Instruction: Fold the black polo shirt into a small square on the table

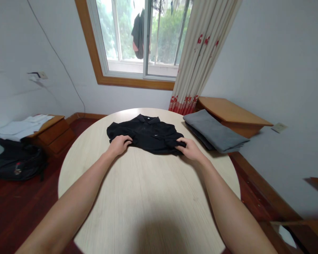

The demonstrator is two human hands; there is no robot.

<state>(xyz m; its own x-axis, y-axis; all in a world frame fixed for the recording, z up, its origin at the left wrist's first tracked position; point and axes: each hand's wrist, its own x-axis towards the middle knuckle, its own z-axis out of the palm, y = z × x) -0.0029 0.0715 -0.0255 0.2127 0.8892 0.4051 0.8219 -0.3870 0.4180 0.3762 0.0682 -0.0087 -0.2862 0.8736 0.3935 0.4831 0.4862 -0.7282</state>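
Observation:
A black collared shirt (148, 135) lies bunched on the far half of the round table (148, 183), its collar toward the window. My left hand (120, 144) is closed on the shirt's near left edge, fingers curled over the cloth. At the near right side, my right hand (188, 148) pinches a fold of the same shirt between thumb and fingers. Both forearms reach in from the bottom corners. The shirt's lower part looks gathered or folded, and its exact layers cannot be made out.
A stack of folded grey cloth (214, 130) rests at the table's right edge, partly overhanging. Behind it stands a wooden cabinet (233, 111). A curtain (198, 53) hangs beside the window. On the left are papers (23, 127) on a small cabinet and a black bag (19, 160).

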